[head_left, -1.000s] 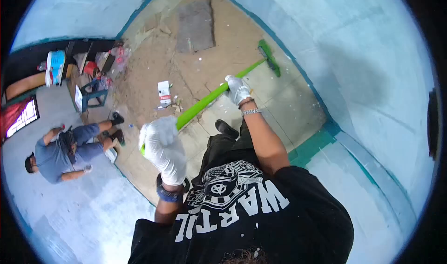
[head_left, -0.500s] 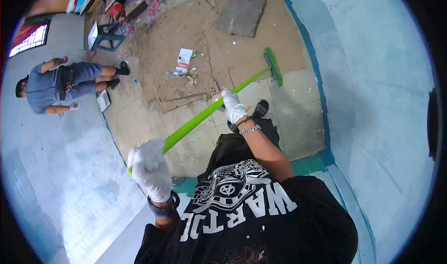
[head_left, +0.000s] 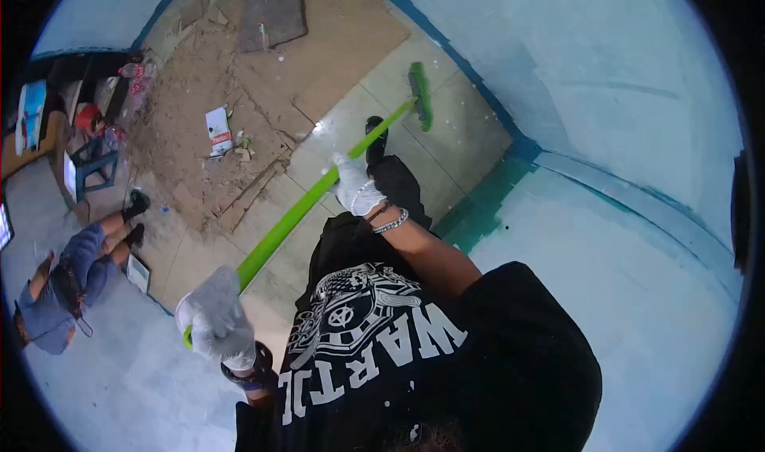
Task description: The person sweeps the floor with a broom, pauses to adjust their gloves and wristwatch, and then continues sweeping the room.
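Note:
A broom with a long lime-green handle (head_left: 288, 219) slants across the view, and both my hands are closed round it. My left hand (head_left: 215, 316), in a white glove, grips the handle near its top end at the lower left. Farther down the handle is my right hand (head_left: 356, 184), also gloved in white, with bracelets at the wrist. The green bristle head (head_left: 421, 97) rests on the pale floor tiles (head_left: 454, 145) near the right-hand wall, just beyond my black shoe (head_left: 376, 137).
Brown cardboard sheets (head_left: 335, 22) cover much of the floor, with a white-and-red box (head_left: 218, 129) and scraps on them. A dark mat (head_left: 272, 10) lies at the far side. Left are a small stool (head_left: 97, 169), cluttered shelving (head_left: 80, 93) and another person (head_left: 68, 281).
My view has turned and shifted right, so the room's things appear farther left. The broom head now sits closer to the wall corner. Both hands keep their grip on the handle.

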A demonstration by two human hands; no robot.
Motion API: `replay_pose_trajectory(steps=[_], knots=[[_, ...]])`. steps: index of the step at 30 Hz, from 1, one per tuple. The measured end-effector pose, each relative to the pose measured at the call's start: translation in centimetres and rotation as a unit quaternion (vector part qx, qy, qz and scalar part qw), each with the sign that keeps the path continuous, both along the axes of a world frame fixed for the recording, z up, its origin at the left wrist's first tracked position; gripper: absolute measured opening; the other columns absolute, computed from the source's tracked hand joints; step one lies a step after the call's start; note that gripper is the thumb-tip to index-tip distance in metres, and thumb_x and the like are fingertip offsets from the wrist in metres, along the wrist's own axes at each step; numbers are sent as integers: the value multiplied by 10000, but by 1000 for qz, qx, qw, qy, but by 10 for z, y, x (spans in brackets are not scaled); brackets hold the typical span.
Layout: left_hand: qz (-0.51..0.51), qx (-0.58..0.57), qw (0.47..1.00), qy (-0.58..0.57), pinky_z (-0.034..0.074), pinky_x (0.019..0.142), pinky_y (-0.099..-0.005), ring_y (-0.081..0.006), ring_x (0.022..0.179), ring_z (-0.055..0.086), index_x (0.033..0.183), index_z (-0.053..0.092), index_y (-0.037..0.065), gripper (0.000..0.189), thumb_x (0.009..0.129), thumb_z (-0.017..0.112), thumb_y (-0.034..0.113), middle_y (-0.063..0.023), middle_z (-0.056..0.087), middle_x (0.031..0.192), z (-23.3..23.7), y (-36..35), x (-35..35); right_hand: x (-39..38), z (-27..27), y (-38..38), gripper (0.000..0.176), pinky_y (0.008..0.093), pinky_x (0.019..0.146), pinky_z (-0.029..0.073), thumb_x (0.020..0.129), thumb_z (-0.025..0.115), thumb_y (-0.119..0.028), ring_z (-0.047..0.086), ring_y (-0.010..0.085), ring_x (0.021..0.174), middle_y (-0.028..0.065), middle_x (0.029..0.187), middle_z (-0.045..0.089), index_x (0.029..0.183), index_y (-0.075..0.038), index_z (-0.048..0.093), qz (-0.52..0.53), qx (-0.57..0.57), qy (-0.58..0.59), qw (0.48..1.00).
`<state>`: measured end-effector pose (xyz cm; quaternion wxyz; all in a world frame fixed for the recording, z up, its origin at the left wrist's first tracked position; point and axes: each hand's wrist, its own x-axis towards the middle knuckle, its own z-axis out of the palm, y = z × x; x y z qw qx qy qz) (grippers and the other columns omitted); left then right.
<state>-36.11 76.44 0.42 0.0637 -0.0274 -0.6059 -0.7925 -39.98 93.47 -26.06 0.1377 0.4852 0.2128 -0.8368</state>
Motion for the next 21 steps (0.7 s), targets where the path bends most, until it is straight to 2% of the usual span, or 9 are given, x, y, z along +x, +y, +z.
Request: replay_pose_trajectory(steps=[1,3,6,7,9,14,15,18,21], knots=[[77,-33,993,-79,315,552,-362,-152,510,341,563,321,126,271,783,471,174,-4,340,541,-19,16,12,31,-31,26,128,380,595,489,860,566,-206,552,208,663,48,754,513,832,-118,477,-46,13,90,995],[-136,26,986,-96,407,635,-380,-174,549,428,587,395,96,204,731,519,171,-32,443,590,-38,32,-5,53,-18,69,130,371,612,485,851,569,-182,526,233,654,94,726,513,879,-82,490,-107,83,-7,991],[-281,54,950,-121,453,629,-294,-180,612,568,658,573,26,164,775,583,141,-61,603,683,-71,68,-13,98,-30,120,192,353,707,488,836,595,-217,538,224,727,98,817,538,916,-76,492,-191,100,-25,976],[-249,-135,954,-97,451,610,-284,-167,585,550,661,558,6,158,768,569,121,-76,581,660,-69,88,-8,109,-35,136,185,349,725,486,833,596,-215,537,219,744,91,817,539,909,-78,496,-217,89,-21,972],[-356,22,930,-88,374,510,-277,-131,497,431,578,416,17,248,777,543,91,-50,467,553,-88,126,-12,128,-59,169,175,344,749,484,830,594,-208,536,213,764,79,815,540,905,-79,502,-263,86,-11,961],[-345,-49,937,-14,335,483,-290,-128,493,423,571,415,25,251,796,513,78,-53,440,534,-90,204,-17,123,-101,245,253,362,777,450,850,545,-279,533,240,845,110,921,563,953,-52,500,-264,118,-35,957],[-335,-67,939,22,335,483,-283,-119,492,419,578,415,35,258,822,494,66,-41,429,528,-100,221,-18,122,-119,259,249,343,784,446,857,528,-276,531,239,839,100,876,566,964,-52,510,-217,161,47,962],[-302,44,951,-40,337,487,-273,-107,500,418,588,421,42,271,852,477,66,-25,428,527,-108,267,-23,99,-146,305,223,322,789,444,865,510,-249,533,232,847,111,847,566,953,-45,523,-180,154,-16,971],[-231,15,970,-69,348,517,-259,-88,555,427,633,423,66,272,892,495,112,-3,439,590,-109,275,-28,66,-100,309,214,351,644,470,875,497,-255,531,249,671,91,743,546,866,-44,531,-178,138,-76,971]])
